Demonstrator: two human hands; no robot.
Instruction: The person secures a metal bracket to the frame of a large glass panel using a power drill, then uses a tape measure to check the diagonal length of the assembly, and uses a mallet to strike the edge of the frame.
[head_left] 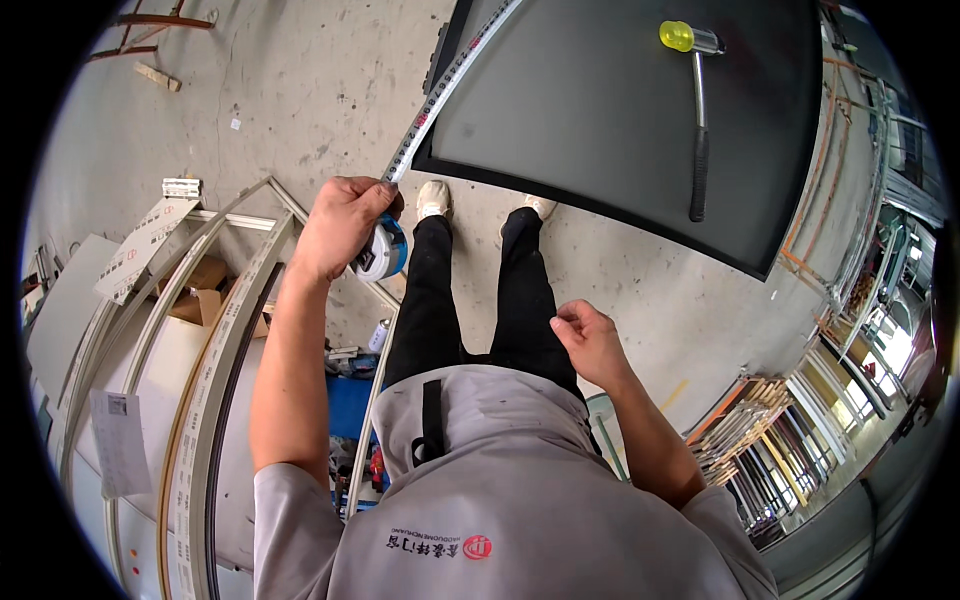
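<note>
Two hands: what does each do?

The left hand (350,225) has its fingers closed on one tape measure (380,255), just off the near left corner of the dark panel (600,120). Its one blade (436,101) runs out over the panel's left edge.

And the right hand (592,346)?

Nearer the person than the panel, loosely curled; I cannot tell whether thumb and fingertips touch.

Anything on the panel?

One yellow-ended mallet (699,120), on its right part.

Tape measure blade (450,88) — black and red numerals | grey shirt (480,450) — red round logo (477,547), dark lettering (425,541) | white sheet (120,450): print too small
</note>
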